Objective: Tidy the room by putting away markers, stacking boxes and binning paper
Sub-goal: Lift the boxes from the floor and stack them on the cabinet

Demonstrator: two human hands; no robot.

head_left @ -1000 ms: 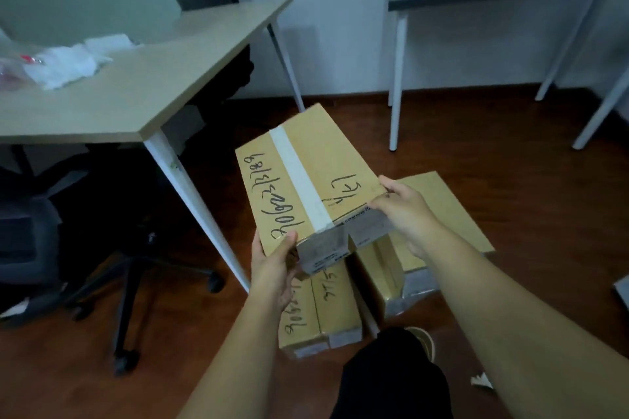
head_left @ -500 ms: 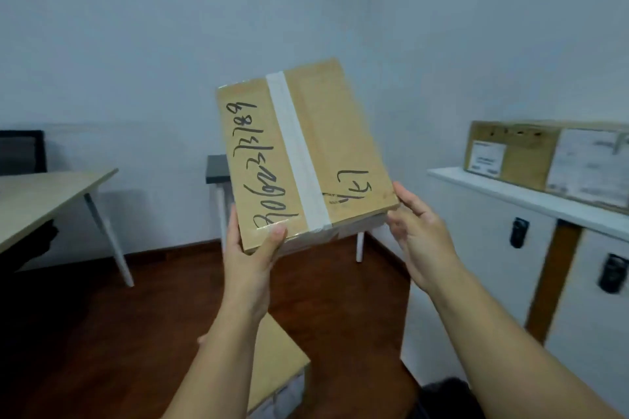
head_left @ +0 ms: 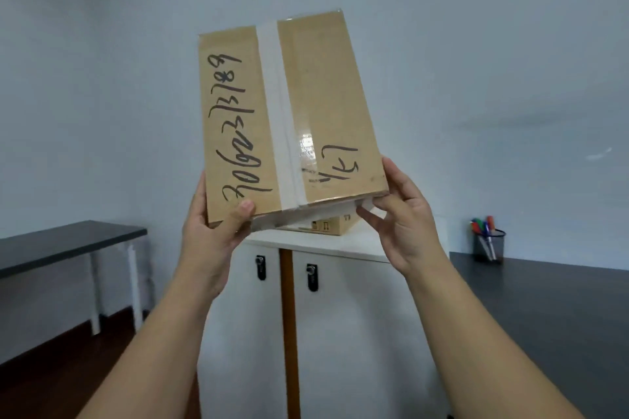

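Gripping the box (head_left: 292, 119) at its near corners, both hands (head_left: 212, 231) (head_left: 405, 218) should lower it squarely onto what looks like another box (head_left: 326, 224) on the cabinet (head_left: 340, 245).

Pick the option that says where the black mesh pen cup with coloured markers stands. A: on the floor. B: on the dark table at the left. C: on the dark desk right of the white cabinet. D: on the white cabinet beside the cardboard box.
C: the black mesh pen cup stands on the dark desk to the right of the white cabinet, well apart from the taped brown cardboard box that both hands hold up.
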